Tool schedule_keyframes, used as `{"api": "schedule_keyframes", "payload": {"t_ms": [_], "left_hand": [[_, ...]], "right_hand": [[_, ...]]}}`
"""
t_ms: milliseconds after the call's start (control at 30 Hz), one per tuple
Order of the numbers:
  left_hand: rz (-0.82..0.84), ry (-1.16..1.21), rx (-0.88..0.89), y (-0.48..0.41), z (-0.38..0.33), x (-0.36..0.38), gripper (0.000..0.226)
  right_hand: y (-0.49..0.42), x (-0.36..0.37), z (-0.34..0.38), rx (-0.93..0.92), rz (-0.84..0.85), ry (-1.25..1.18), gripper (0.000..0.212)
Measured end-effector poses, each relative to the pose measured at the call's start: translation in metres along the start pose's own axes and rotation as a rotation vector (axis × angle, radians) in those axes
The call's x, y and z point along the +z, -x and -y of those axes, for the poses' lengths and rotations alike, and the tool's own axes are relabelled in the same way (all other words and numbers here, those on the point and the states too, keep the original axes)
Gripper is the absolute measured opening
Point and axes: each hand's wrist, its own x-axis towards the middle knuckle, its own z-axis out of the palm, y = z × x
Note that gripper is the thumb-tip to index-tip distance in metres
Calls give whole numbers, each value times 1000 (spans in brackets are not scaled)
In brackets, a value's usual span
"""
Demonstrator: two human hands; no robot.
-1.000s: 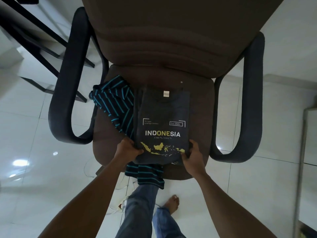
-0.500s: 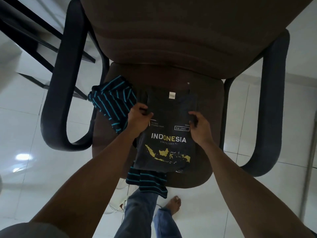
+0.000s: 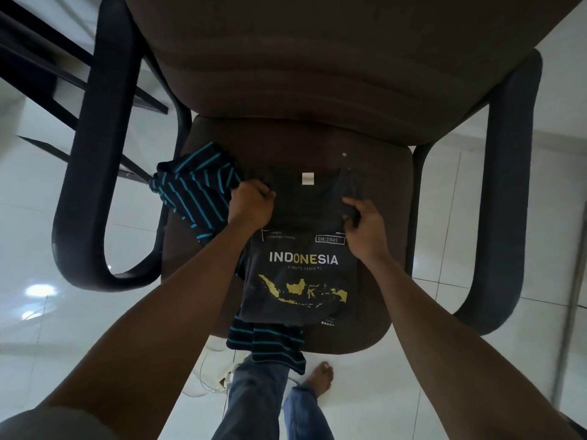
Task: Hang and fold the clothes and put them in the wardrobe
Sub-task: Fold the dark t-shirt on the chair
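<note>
Head view. Fingers (image 3: 265, 194) of the left hand (image 3: 251, 206) are curled tight and grip the upper left edge of a dark grey folded T-shirt (image 3: 301, 281). The knuckles face the camera. Fingers (image 3: 351, 203) of the right hand (image 3: 365, 228) are bent and pinch a fold of the same shirt at its upper right edge, thumb below, fingertips above.

The T-shirt lies flat on the brown padded chair seat (image 3: 378, 281), collar end toward the brown backrest (image 3: 317, 65). A white neck label (image 3: 307, 178) shows between the two hands. The print faces up: "INDONESIA" in white and yellow letters, "Est. 1945" in a box, and a yellow map below them.

A black garment with turquoise stripes (image 3: 193, 188) lies under the T-shirt. One part is bunched at the seat's left side, touching the left hand. Another part hangs over the front edge of the seat.

A black looped armrest stands on each side of the seat, left (image 3: 85, 154) and right (image 3: 505, 185).

White glossy tiled floor (image 3: 413, 392) lies below. On it are a leg in blue jeans (image 3: 254, 404), a bare foot (image 3: 319, 376) and a white cable (image 3: 206, 379) just beside the leg.
</note>
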Motion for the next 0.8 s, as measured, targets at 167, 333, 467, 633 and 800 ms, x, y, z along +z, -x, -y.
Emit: {"api": "schedule_keyframes", "payload": {"t_ms": [167, 333, 467, 633, 800], "left_hand": [[-82, 376, -222, -1, 5, -2, 7], [-46, 171, 4, 7, 12, -3, 48], [49, 148, 123, 6, 20, -2, 23], [56, 3, 189, 2, 22, 0, 47], [-115, -146, 233, 33, 30, 4, 59]], "right_hand": [[0, -2, -3, -13, 0, 23, 50], [-8, -2, 4, 32, 111, 62, 67], [0, -6, 6, 20, 28, 42, 69], [8, -2, 3, 105, 54, 45, 77], [26, -2, 2, 169, -18, -1, 76]]}}
